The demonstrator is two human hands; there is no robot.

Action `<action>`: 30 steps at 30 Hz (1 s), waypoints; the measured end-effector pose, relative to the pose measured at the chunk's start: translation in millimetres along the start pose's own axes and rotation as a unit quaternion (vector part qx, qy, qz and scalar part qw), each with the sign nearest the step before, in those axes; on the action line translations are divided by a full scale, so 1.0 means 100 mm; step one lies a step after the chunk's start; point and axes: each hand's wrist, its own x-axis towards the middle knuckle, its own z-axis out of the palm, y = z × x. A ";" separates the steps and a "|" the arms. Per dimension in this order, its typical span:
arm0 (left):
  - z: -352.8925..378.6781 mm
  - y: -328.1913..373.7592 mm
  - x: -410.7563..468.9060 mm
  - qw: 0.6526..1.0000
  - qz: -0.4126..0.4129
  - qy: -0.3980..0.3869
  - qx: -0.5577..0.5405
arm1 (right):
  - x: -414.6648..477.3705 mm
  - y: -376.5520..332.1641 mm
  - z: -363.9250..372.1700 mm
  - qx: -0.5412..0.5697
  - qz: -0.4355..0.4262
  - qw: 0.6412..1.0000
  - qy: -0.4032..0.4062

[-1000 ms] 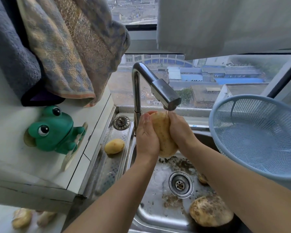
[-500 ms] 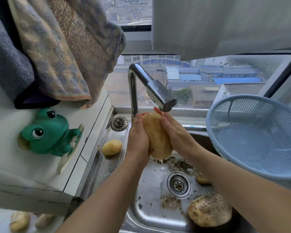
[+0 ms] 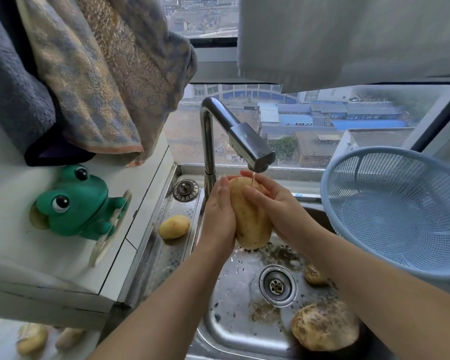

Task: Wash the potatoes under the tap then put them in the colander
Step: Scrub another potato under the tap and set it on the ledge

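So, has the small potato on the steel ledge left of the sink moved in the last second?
No. The small potato lies in the same spot, just in front of the round drain plug, as before; only the view shifted.

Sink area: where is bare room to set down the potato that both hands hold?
The colander holds nothing: most room. The ribbed ledge is bare nearer than the small clean potato. The basin floor is free left of the drain; right of the drain, two dirty potatoes crowd it.

No readable text, labels, brands or numbers anywhere in view.
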 end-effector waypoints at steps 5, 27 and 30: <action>0.05 -0.04 -0.02 0.998 0.051 -0.021 0.019 | 0.04 -0.04 0.10 -0.038 -0.034 0.993 0.106; -0.14 -0.05 0.01 0.998 -0.004 0.007 -0.068 | 0.12 -0.09 0.18 0.013 0.141 0.989 0.046; -0.15 -0.03 0.04 0.988 -0.067 -0.006 -0.137 | 0.05 -0.01 0.14 0.005 0.115 0.992 0.044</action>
